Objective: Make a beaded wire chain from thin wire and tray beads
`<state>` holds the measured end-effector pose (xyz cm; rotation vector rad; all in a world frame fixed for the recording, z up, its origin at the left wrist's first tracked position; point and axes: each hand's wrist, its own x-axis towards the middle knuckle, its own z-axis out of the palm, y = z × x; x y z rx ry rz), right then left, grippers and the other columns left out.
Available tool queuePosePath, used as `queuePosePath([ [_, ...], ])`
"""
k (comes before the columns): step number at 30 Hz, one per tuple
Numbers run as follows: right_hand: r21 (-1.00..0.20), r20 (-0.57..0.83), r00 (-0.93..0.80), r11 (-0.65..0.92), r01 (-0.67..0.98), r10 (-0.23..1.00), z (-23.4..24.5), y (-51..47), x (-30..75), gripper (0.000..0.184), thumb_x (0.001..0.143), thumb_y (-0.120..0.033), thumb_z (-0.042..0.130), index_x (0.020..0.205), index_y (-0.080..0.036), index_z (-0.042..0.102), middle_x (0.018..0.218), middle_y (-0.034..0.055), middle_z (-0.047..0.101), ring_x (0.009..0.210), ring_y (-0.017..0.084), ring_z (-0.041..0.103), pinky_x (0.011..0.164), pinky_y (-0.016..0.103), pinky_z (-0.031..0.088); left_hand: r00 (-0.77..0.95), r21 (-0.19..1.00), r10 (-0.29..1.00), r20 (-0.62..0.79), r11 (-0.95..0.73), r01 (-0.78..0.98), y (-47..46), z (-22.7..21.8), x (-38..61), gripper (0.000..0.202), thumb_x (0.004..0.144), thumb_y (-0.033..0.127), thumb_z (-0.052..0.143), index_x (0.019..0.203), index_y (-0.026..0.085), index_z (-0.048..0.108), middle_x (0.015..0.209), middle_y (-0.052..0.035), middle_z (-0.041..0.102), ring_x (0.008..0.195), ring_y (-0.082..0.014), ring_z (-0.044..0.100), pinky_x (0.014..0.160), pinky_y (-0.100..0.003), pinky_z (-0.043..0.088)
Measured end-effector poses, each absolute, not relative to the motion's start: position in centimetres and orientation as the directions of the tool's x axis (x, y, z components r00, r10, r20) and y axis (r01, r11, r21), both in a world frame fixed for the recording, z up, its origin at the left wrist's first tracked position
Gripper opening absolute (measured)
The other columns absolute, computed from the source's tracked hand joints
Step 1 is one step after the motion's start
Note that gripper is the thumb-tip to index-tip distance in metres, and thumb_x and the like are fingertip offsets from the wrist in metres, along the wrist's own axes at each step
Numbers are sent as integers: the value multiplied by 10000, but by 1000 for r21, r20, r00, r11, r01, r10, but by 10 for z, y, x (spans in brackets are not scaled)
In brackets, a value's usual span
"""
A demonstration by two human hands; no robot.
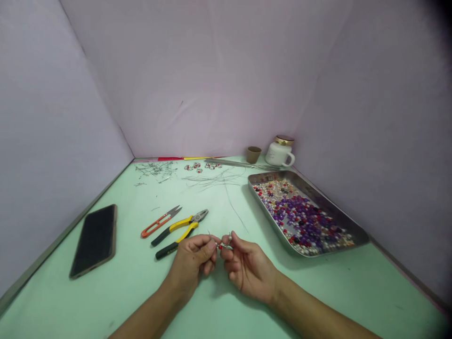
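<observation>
Between my two hands is a small beaded wire piece with a red bead and pale, pearl-like beads. My left hand pinches its left side between thumb and fingers. From the other side, my right hand grips it with the thumb and fingertips. A short wire end sticks up by the left fingertips. Just beyond my left hand lie yellow-and-black pliers, with orange thread snips beside them. The fingers partly cover the beaded piece.
At the right stands a metal tray of mixed beads. Behind are loose wires, several finished beaded pieces, wire scraps, a brown cup and a lidded white mug. A phone lies left; walls enclose the table.
</observation>
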<state>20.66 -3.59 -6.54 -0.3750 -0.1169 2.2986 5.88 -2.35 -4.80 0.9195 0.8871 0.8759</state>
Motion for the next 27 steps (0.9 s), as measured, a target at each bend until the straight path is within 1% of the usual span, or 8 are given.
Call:
queuePosePath([
  [3,-181,-234,-651,-690,-701,722,-67,-36,207,217,850,-306,450,793,-120,545,617,29,637,495,99,618,511,221,536,432,863,861,-269,414,-288,-24,-46,58,158,764,260,557,761,115,619,485,35,497,337,-9,345,390,-163,261],
  [7,-185,-229,-642,-680,-709,732,-69,-34,208,221,845,-298,467,790,-101,552,617,38,649,519,101,630,532,211,538,571,733,760,-309,573,-366,-23,-43,55,218,808,303,482,809,128,613,538,17,541,290,2,296,352,-163,302],
  [11,-178,-208,-669,-700,-691,714,-69,-34,208,193,799,-276,543,822,-85,562,642,47,664,543,105,638,548,208,542,655,658,682,-326,661,-361,-19,-44,50,218,801,319,495,782,128,600,564,10,558,269,18,265,308,-136,294],
  [15,-207,-172,-693,-714,-669,700,-71,-36,208,176,797,-267,548,810,-92,560,652,40,668,554,96,641,567,204,544,739,606,603,-300,719,-341,-16,-46,45,189,782,298,524,770,124,596,573,-6,573,269,16,270,290,-126,329],
  [19,-284,-103,-740,-732,-619,665,-75,-37,210,221,802,-318,539,837,-100,554,668,35,680,578,136,660,503,227,550,790,608,552,-266,732,-307,-18,-43,42,155,764,276,549,765,127,591,576,-17,587,268,14,289,290,-129,365],
  [22,-315,-55,-778,-751,-581,625,-77,-38,210,267,781,-344,564,866,-90,551,701,54,692,618,159,670,482,213,546,795,632,537,-281,728,-268,-20,-39,42,155,749,276,565,737,123,584,554,-22,584,275,-4,333,293,-145,388],
  [25,-334,-19,-758,-719,-609,651,-78,-38,210,235,754,-303,607,841,-92,551,722,56,693,644,148,670,519,194,545,764,659,561,-318,710,-247,-19,-38,42,167,734,284,576,719,118,586,529,-23,577,293,-26,374,300,-163,407],
  [27,-349,-15,-737,-695,-629,675,-78,-38,210,205,740,-269,626,809,-90,554,713,53,692,640,141,669,535,189,545,739,672,580,-342,701,-239,-17,-39,42,175,719,284,587,705,110,594,514,-22,573,295,-30,375,301,-167,405],
])
